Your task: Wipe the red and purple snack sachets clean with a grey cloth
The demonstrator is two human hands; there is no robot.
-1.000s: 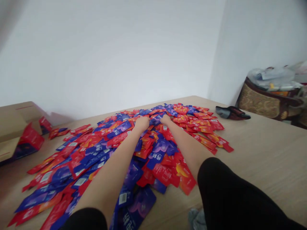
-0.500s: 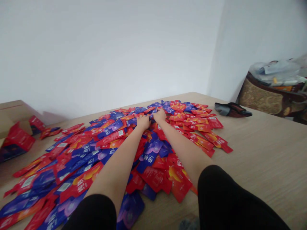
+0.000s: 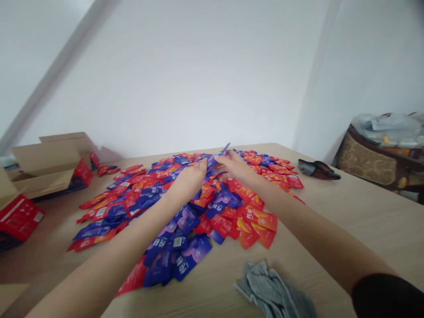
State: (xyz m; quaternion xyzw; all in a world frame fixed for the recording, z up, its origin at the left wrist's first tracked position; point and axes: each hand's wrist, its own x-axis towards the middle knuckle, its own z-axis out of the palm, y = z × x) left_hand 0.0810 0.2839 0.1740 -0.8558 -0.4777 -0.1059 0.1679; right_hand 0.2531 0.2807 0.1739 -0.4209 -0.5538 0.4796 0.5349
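Observation:
A wide heap of flat red and purple pouches [image 3: 220, 221] covers the middle of the wooden table. Over its far part, both hands hold a few purple pouches [image 3: 212, 162] between them, one with its thin edge tilted upward. My left hand [image 3: 195, 173] is closed at the pouches' left side, its fingers mostly hidden. From the right, my right hand [image 3: 234, 163] grips the same pouches with bent fingers. The exact number held cannot be made out.
Open cardboard boxes [image 3: 49, 157] stand at the left, with a red-and-blue box [image 3: 21, 221] nearer. A grey cloth [image 3: 273, 289] lies at the front edge. A dark strapped object [image 3: 318, 169] rests at the right, before a patterned chair [image 3: 364, 159] piled with plastic bags.
Both hands have come up off the heap with purple pouches between them. My view has drawn back and shifted left, showing more of the boxes and the grey cloth.

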